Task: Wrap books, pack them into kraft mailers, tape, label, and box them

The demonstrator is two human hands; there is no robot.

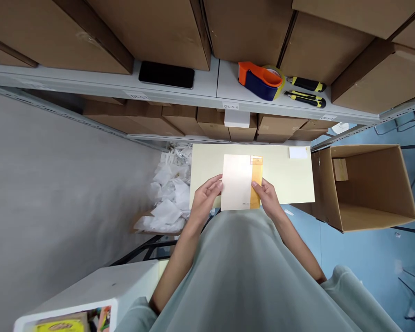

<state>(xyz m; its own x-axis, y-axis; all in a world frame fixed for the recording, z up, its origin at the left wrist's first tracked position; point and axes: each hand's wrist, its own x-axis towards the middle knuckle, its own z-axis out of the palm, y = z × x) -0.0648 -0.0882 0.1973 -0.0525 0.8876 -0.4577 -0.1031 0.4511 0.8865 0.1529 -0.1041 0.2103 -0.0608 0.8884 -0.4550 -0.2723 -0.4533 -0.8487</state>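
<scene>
Both hands hold a book (237, 182) with a pale cover and an orange band down its right side, flat above the cream tabletop. My left hand (206, 192) grips its left edge, fingers closed there and partly hidden behind it. On the other side, my right hand (267, 196) pinches the right edge, thumb lying on the orange band. How thick the book is cannot be made out. Beneath it is the cream table (287, 180), with a small white label or slip (298, 152) near its far right corner.
An open cardboard box (373, 219) stands right of the table. White plastic wrapping (169, 210) is piled on the left. The shelf ahead carries a black phone (166, 74), an orange and blue tape dispenser (261, 80), two cutters (306, 85) and cardboard boxes (252, 27). A white bin (100, 283) is lower left.
</scene>
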